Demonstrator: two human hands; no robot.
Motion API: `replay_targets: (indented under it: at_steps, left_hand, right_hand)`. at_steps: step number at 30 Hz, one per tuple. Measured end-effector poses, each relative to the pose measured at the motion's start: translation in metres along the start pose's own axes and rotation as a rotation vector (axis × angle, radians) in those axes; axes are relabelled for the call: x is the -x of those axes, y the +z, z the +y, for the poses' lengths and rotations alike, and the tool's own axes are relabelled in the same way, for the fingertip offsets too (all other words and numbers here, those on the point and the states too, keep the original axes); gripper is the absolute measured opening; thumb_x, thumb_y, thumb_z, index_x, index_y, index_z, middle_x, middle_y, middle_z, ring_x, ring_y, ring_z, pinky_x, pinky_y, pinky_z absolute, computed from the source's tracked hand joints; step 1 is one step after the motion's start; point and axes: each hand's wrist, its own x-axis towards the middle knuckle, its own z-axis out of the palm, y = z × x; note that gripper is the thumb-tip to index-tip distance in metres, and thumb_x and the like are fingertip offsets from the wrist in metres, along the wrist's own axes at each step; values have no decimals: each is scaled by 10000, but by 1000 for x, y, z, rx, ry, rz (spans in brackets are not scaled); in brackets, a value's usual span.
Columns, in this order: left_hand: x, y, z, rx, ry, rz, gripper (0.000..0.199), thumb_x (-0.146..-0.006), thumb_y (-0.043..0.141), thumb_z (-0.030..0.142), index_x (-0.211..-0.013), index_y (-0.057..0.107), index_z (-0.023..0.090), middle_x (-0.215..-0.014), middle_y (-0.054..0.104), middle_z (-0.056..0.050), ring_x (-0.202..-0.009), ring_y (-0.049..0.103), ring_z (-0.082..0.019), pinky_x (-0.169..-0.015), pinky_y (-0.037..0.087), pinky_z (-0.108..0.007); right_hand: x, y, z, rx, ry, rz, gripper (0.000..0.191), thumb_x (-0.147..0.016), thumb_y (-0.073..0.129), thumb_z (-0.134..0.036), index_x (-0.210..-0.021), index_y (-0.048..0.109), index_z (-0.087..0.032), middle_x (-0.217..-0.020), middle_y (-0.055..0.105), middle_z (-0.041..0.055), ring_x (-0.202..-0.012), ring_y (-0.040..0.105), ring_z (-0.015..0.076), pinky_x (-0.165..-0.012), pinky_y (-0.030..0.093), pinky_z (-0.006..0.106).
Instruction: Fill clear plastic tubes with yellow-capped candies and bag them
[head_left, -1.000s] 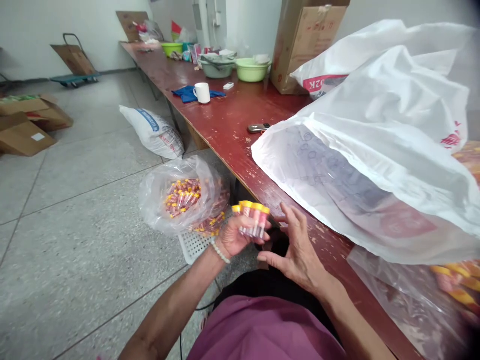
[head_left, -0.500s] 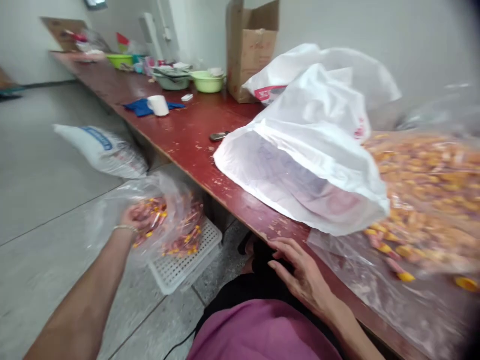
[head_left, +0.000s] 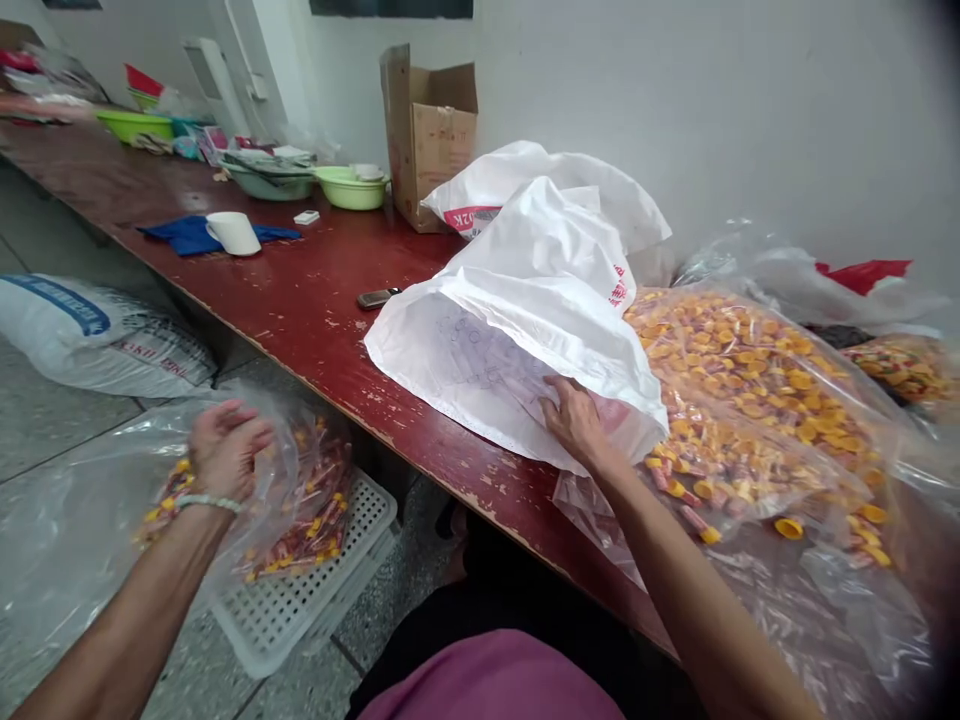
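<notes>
My left hand (head_left: pixel 229 450) is above a clear plastic bag (head_left: pixel 90 520) at the lower left, fingers apart and slightly curled, holding nothing. Inside that bag lie small pinkish tubes with yellow caps (head_left: pixel 319 515); it rests partly on a white perforated crate (head_left: pixel 259 625). Over the red table (head_left: pixel 285 310), my right hand (head_left: pixel 574 415) reaches to the mouth of a white woven sack (head_left: pixel 555 300), its fingers bent against the sack's inner side. Whether they pinch the material is unclear. Right of the sack, yellow caps and capped tubes (head_left: pixel 765 370) are spread in clear plastic.
A phone (head_left: pixel 379 298), a white mug (head_left: pixel 234 233) on blue cloth (head_left: pixel 184 235), a green bowl (head_left: pixel 349 188) and a cardboard box (head_left: pixel 442 145) stand farther back. Another filled sack (head_left: pixel 97 335) lies on the floor at left. The table edge runs diagonally between my hands.
My left hand has lifted off the tubes in the floor bag. My right hand has moved from the table edge to the sack's mouth. The view has turned right.
</notes>
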Motion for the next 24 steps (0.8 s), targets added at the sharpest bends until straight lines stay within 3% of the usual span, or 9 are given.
replay_targets:
  at_steps: [2,5,9,11,14,18,21,24]
  left_hand:
    - [22,41,15,43,51,-181,433,-554,679,228,-975,581,190,-911,630,-24,-689,579,-119,-628,502,-267]
    - [50,103,36,-62,250,-441,408,-651,594,212,-1058,579,177,-1011,617,-63,-801,591,-164,-730,512,-321]
    - [56,167,49,-327,653,-554,459,-653,440,24,-1058,604,163,-1138,554,-105,-1037,536,-226,-925,439,-380]
    - [48,186,52,-430,743,-567,471,-645,425,-6,-1047,614,149,-1184,515,-129,-1135,475,-253,-998,373,-391]
    - [36,198,54,-549,651,-496,400,-709,434,49,-1063,600,132,-1102,520,-154,-1119,473,-276,-988,364,-403]
    - [36,192,52,-678,489,-400,393,-767,506,259,-1140,537,137,-995,526,-154,-1027,516,-312,-907,400,-429]
    - [46,186,49,-769,456,-485,494,-739,558,382,-1172,509,151,-947,550,-149,-963,546,-335,-847,415,-435]
    - [53,186,47,-801,448,-583,419,-753,524,321,-1143,531,166,-850,580,-127,-911,572,-328,-815,419,-417]
  right_hand:
    - [-17,7,9,110,49,-56,411,-791,485,-134,-1190,513,-39,-1124,567,208,-1064,519,280,-919,418,391]
    - [-21,18,14,140,36,-100,386,-778,494,-131,-1158,547,-92,-1145,549,185,-1077,495,281,-885,419,367]
    - [-9,24,16,174,53,-129,352,-814,427,-126,-1145,546,-134,-1080,560,151,-966,537,240,-780,432,312]
    - [-4,24,16,182,53,-140,340,-821,410,-121,-1131,549,-136,-1048,568,142,-913,551,226,-742,429,298]
    - [0,20,16,185,49,-146,363,-819,399,-108,-1155,536,-140,-1041,575,137,-904,553,228,-729,422,301]
    - [8,17,13,153,64,-71,422,-833,378,-116,-1246,463,-112,-1060,571,158,-938,540,243,-754,429,327]
    - [19,18,10,162,63,-70,413,-847,375,-129,-1249,466,-124,-1065,576,160,-939,539,250,-756,435,342]
    - [31,18,8,221,63,-98,418,-856,411,-179,-1271,447,-151,-1167,547,156,-1027,496,282,-803,425,384]
